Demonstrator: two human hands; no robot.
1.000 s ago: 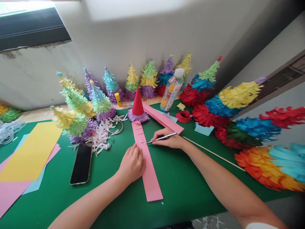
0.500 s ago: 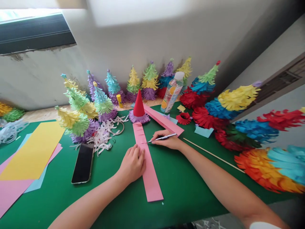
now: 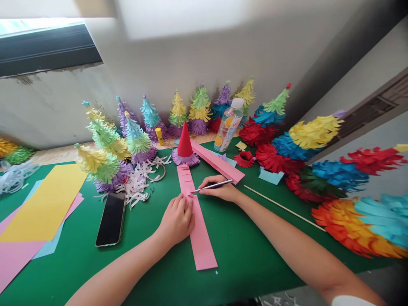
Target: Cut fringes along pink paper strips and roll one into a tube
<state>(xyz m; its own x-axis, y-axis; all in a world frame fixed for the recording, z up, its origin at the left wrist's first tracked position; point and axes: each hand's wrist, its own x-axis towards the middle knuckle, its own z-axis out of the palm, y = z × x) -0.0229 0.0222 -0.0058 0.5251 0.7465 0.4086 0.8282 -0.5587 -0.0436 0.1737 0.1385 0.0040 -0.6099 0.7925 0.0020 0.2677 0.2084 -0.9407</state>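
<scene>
Left hand (image 3: 177, 219) hides part of pink strip (image 3: 204, 242); bottle (image 3: 228, 126) lettering unreadable; pink sheet (image 3: 15, 263) cut off left.

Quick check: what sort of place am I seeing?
Likely a papercraft workspace: fringed paper trees stand near the wall, loose coloured sheets lie on a green tabletop, and the left hand rests on a pink paper strip.

"What's different now?"
"The right hand (image 3: 218, 188) is slightly farther left, and the tip of its slim pen-like tool (image 3: 214, 185) is in from the right edge of the pink strip (image 3: 201, 238), over the paper."
"Anything else?"
"The view tips a little: the red cone (image 3: 185, 142) and dark panel (image 3: 47, 49) sit lower than a second ago."
</scene>
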